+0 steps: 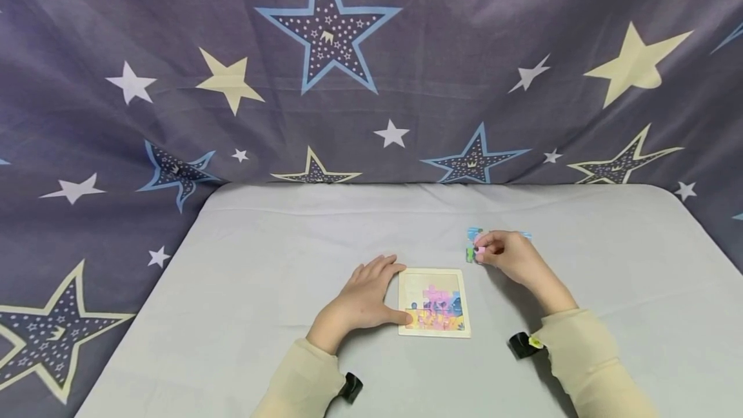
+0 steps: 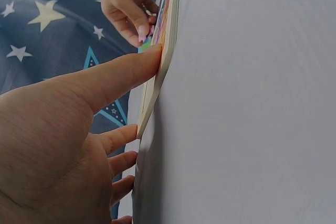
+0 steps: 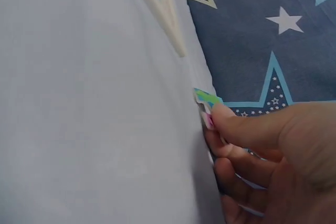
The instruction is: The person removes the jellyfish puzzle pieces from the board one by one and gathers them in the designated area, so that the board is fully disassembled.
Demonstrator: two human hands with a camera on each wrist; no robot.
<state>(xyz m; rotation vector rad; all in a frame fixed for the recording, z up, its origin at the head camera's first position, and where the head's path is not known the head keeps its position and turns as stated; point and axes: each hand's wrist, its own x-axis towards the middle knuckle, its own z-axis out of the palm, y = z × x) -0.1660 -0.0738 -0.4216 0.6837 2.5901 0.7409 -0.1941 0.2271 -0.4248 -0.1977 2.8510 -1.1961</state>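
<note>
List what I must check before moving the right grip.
1. Left grip touching the puzzle board: ok, thumb on its face, fingers by its left edge.
2. Right grip on a piece: ok, pinching a pink piece.
3. Pink piece clear of the loose pieces: cannot tell, fingers hide part.
4. Room on the board: ok, its upper area is bare.
5. All pieces on the board: not ok, loose ones lie beside the right grip.

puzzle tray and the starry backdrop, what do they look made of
Puzzle tray: perhaps wood or fibreboard, smooth and matte, judging by its pale, solid-looking rim; plastic is possible. Starry backdrop: likely printed fabric, dull-surfaced, since it hangs in soft creases.
</note>
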